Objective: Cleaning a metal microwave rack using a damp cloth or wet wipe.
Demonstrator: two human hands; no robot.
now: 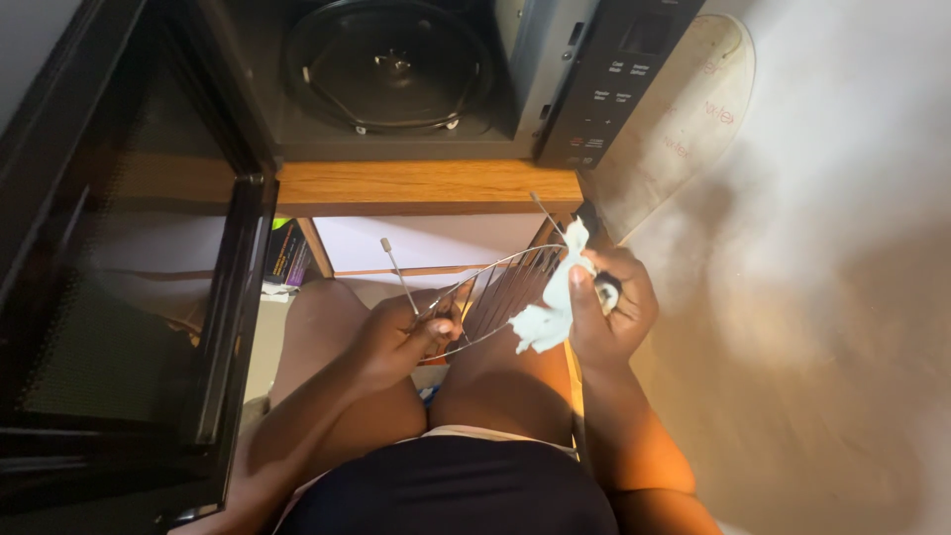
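Wire rack (500, 292) partly hidden by pale cloth (550, 302), right hand (609, 307)

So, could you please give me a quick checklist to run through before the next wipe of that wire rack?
1. Left hand grips the round metal wire rack at its rim: ok.
2. Right hand presses the pale blue crumpled cloth against the rack's far side: ok.
3. Rack held above the lap, apart from the black microwave oven: ok.
4. Black microwave door swung fully open: ok.
5. Round glass turntable sitting inside the oven: ok.
6. Rack bars clean: cannot tell, too blurred.
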